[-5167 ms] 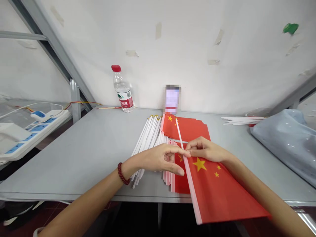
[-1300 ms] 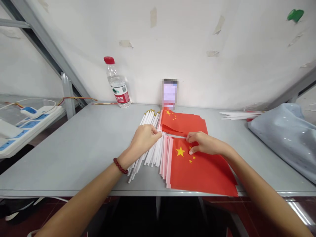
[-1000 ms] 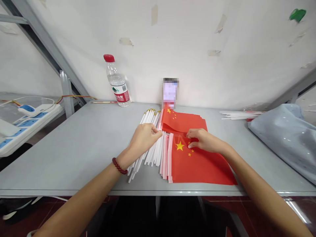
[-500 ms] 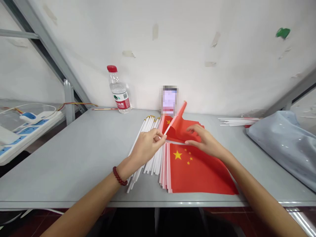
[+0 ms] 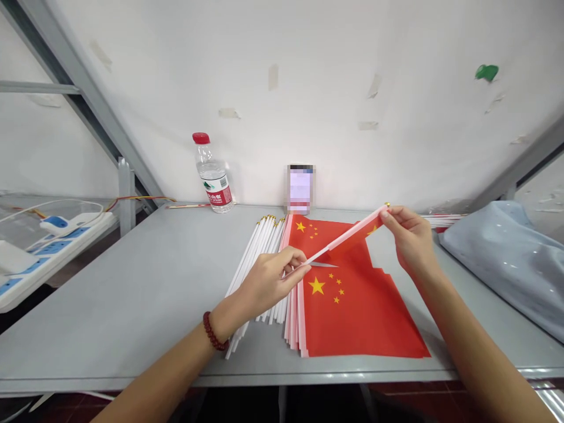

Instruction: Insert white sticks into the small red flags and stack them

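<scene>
My left hand (image 5: 279,273) pinches the lower end of a white flagpole (image 5: 318,254), which slants up to the right. A small red flag (image 5: 359,236) hangs from the pole by its pale sleeve. At the gold-tipped upper end, my right hand (image 5: 409,235) is closed on the flag and pole between thumb and fingers. Beneath lie two stacks of red flags with yellow stars: a near stack (image 5: 365,317) and a far stack (image 5: 328,232), their pale sleeves to the left. Loose white poles (image 5: 251,258) with gold tips lie beside them, partly behind my left hand.
A water bottle (image 5: 215,182) and a blurred phone (image 5: 300,188) stand against the wall. At right lies a grey-blue cloth bundle (image 5: 506,258), with several white sticks (image 5: 440,221) behind it. A power strip (image 5: 53,247) is at the far left.
My right hand has moved right and up from above the flags and closed on the upper end. The held flag and pole have tilted down to the right.
</scene>
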Motion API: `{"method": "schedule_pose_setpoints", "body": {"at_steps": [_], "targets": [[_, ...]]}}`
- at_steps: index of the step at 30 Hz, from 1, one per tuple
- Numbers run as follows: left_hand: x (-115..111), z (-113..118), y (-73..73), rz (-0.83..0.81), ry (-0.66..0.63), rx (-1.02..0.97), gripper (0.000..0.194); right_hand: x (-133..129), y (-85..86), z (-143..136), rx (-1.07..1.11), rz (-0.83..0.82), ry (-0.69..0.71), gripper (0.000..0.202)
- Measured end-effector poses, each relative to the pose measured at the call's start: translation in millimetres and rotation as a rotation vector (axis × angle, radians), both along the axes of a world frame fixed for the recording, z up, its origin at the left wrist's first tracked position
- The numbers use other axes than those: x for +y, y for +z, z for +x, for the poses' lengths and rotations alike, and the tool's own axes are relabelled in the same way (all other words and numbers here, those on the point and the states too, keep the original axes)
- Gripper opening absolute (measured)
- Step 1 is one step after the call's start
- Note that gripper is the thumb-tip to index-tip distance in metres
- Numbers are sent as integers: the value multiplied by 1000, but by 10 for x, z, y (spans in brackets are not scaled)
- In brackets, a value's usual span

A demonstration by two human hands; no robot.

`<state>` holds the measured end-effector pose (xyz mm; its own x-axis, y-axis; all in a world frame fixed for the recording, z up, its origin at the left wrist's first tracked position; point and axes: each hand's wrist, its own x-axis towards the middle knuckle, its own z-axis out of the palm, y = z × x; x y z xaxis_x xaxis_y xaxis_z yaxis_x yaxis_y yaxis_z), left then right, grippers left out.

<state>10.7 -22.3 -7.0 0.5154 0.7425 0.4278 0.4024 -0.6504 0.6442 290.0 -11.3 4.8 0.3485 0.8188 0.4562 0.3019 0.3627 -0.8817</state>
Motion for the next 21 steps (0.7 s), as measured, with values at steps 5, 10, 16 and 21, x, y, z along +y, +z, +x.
{"method": "schedule_pose_setpoints", "body": {"at_steps": [5,10,16,21], "targets": [[-21,-16,45,70,-29,-41,7,114,-6,220,187,245,-174,26],[-66,-18,98,-25,-157,-28,9,-66,185,309,232,206,-334,24],[-165,1,161,-169,-363,-14,25,-206,326,281,133,-337,-251,23],[-190,-29,240,-403,-399,-65,33,-91,194,204,-17,-604,-56,29]]}}
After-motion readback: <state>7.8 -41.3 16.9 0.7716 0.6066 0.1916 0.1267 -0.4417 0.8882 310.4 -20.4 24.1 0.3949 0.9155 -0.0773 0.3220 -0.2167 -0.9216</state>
